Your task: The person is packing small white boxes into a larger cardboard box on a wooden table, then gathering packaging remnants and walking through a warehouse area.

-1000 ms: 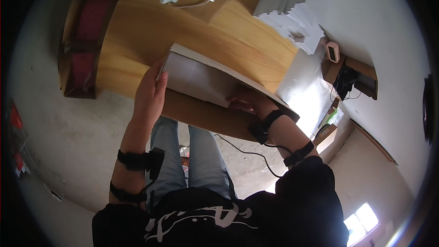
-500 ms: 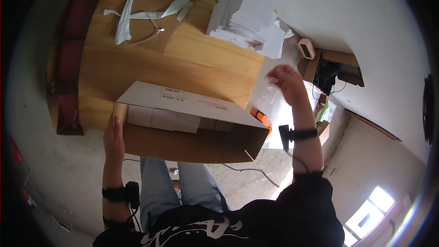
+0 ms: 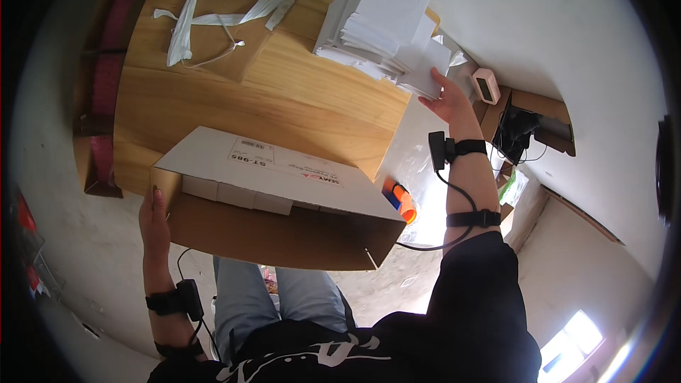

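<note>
The left hand grips one box, three white blocks showing; the right hand, grip unclear, meets one white stack.

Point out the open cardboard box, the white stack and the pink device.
Open cardboard box (image 3: 273, 240): head view, on its brown inside wall.
White stack (image 3: 396, 1): head view, on its broad upper face.
Pink device (image 3: 486, 88): head view, on its dark front panel.
</note>
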Action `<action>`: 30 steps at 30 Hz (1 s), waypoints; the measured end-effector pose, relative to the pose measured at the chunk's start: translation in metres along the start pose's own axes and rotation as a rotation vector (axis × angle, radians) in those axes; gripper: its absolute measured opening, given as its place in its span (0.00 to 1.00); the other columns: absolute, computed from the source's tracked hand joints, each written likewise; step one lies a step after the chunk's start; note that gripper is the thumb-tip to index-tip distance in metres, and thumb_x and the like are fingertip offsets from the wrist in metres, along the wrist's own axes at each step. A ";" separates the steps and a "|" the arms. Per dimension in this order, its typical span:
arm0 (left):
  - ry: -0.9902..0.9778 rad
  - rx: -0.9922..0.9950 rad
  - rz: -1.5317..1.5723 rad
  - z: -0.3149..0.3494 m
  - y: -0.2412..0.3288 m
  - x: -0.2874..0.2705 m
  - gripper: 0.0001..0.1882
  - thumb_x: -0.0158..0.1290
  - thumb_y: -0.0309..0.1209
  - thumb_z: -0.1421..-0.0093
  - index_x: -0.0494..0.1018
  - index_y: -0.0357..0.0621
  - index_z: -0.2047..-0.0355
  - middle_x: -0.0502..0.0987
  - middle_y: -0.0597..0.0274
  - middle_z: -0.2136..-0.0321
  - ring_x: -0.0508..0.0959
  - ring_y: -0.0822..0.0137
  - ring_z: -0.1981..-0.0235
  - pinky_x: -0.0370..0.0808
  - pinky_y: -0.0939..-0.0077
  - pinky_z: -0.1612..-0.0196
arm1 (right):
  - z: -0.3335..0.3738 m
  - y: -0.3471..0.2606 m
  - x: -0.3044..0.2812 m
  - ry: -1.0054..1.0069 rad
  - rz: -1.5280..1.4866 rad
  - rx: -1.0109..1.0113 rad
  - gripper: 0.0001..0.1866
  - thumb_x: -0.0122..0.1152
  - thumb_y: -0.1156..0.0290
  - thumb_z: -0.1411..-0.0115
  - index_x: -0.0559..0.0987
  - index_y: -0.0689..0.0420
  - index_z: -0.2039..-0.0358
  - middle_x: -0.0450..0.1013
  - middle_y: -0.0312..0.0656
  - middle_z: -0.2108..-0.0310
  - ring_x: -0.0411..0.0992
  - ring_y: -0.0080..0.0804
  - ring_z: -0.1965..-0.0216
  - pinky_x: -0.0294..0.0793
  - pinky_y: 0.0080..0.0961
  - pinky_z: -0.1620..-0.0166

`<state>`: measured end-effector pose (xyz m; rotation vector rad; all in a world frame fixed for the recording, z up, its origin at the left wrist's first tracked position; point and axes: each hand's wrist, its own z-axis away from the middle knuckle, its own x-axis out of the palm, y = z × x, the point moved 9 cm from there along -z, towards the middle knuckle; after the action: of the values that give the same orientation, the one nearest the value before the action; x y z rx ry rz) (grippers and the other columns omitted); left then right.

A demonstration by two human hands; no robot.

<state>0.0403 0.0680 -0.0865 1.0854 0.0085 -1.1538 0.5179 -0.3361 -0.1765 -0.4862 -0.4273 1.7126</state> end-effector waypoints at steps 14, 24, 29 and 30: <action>-0.064 0.096 0.087 -0.004 0.011 0.006 0.21 0.36 0.40 0.36 0.65 0.32 0.56 0.71 0.55 0.64 0.68 0.67 0.62 0.64 0.77 0.57 | 0.148 0.017 -0.045 -0.532 -0.376 -0.431 0.31 0.58 0.60 0.47 0.60 0.57 0.46 0.60 0.44 0.47 0.60 0.45 0.48 0.56 0.50 0.44; -0.054 0.144 0.072 -0.003 0.015 0.007 0.23 0.37 0.42 0.36 0.63 0.33 0.52 0.71 0.55 0.60 0.69 0.67 0.58 0.63 0.77 0.55 | 0.323 0.173 0.028 -0.633 0.145 0.283 0.46 0.70 0.57 0.59 0.57 0.68 0.46 0.64 0.45 0.52 0.64 0.32 0.51 0.61 0.27 0.48; -0.110 0.132 0.078 -0.004 0.016 0.011 0.24 0.36 0.43 0.36 0.61 0.35 0.50 0.70 0.55 0.58 0.69 0.67 0.57 0.63 0.77 0.54 | 0.289 0.227 0.048 -0.487 0.018 0.472 0.31 0.60 0.63 0.47 0.60 0.65 0.48 0.66 0.44 0.54 0.66 0.34 0.52 0.67 0.29 0.51; -0.134 0.172 0.075 -0.004 0.018 0.012 0.24 0.36 0.43 0.36 0.61 0.36 0.49 0.70 0.55 0.58 0.69 0.67 0.57 0.63 0.78 0.53 | 0.277 0.234 0.046 -0.375 -0.012 0.520 0.28 0.58 0.64 0.45 0.61 0.63 0.48 0.65 0.44 0.53 0.66 0.36 0.52 0.67 0.31 0.50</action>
<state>0.0607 0.0621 -0.0827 1.1475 -0.2377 -1.1731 0.1680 -0.3402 -0.0706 0.2172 -0.2310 1.8207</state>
